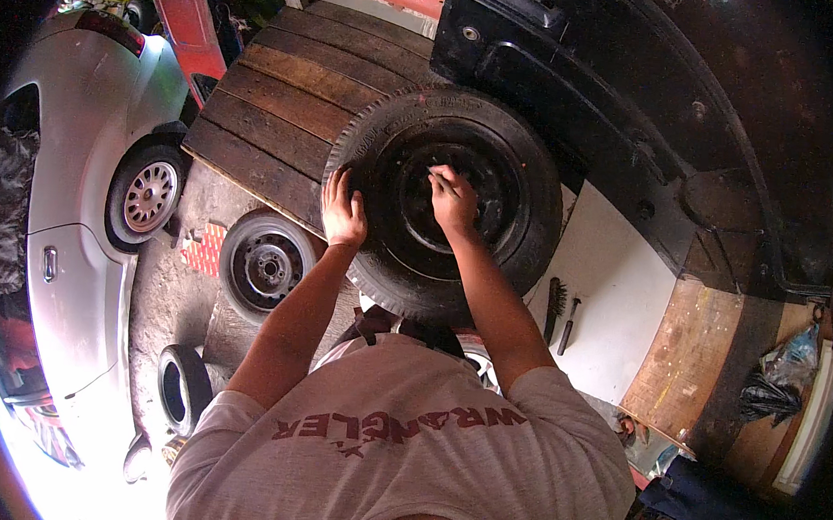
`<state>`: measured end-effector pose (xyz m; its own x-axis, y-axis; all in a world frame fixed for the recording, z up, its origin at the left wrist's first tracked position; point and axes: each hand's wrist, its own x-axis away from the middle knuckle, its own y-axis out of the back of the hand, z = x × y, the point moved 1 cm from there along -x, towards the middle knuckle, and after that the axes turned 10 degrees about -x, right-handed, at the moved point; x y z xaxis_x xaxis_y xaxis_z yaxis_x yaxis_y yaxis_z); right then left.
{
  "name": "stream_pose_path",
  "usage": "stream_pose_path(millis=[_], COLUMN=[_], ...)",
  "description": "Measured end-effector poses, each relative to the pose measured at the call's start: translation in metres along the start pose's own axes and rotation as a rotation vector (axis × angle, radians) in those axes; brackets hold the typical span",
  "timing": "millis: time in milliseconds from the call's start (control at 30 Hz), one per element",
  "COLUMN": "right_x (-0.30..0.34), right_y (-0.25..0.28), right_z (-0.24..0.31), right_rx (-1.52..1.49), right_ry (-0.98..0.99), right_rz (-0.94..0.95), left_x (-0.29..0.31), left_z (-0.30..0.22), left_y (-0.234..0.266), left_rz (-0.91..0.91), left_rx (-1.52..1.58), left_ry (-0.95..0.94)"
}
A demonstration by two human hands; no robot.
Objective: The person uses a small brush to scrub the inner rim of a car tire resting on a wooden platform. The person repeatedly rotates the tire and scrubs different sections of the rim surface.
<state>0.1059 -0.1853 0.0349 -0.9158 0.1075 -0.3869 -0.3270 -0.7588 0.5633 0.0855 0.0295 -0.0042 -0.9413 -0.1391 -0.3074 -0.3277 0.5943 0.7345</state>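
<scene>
A large black tyre (533, 186) on a dark steel wheel (495, 228) lies flat in front of me, partly over a plank bench. My left hand (343, 211) rests on the tyre's left edge with its fingers stretched out along the sidewall. Over the wheel's hub, my right hand (453, 198) is closed, thumb and fingers pinched together. A small dark tip shows at its fingers, but I cannot make out what it is. Right of the tyre, a black-bristled brush (555, 307) and a thin dark-handled tool (569, 326) lie on a white panel (614, 270).
The plank bench (264, 111) extends to the upper left. A large black moulded panel (623, 92) stands at the right. Lower left are another wheel with tyre (264, 263), a loose tyre (183, 391) and a silver car (81, 195). Plastic bags (775, 384) lie far right.
</scene>
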Motion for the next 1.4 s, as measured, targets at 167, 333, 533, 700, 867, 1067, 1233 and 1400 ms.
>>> stream_pose_path(millis=[167,333,533,700,867,1067,1233,1400], right_x=[0.020,0.030,0.016,0.013,0.020,0.015,0.010,-0.001], right_y=[-0.008,0.002,0.007,0.036,0.066,0.070,0.059,0.035], right_z=[-0.003,0.000,-0.003,-0.022,-0.027,-0.021,-0.012,-0.018], right_rx=[-0.144,-0.118,-0.016,-0.381,-0.824,-0.471,-0.542,-0.371], right_ry=[0.066,0.078,0.045,-0.184,-0.778,-0.669,-0.702,-0.728], right_rz=[0.055,0.109,0.112,0.158,0.397,0.572,0.758,1.184], left_x=[0.000,0.000,-0.001,-0.001,-0.001,0.000,-0.001,-0.002], left_z=[0.003,-0.001,0.002,0.003,0.007,0.004,0.009,0.009], left_y=[-0.003,0.001,-0.002,-0.003,-0.003,-0.003,-0.004,-0.008], left_rz=[-0.007,-0.007,-0.001,0.012,0.010,-0.012,-0.019,-0.041], left_rx=[0.020,-0.004,-0.001,0.006,-0.009,0.006,0.014,0.023], left_ry=[-0.014,0.017,-0.005,-0.001,0.014,0.000,0.008,-0.020])
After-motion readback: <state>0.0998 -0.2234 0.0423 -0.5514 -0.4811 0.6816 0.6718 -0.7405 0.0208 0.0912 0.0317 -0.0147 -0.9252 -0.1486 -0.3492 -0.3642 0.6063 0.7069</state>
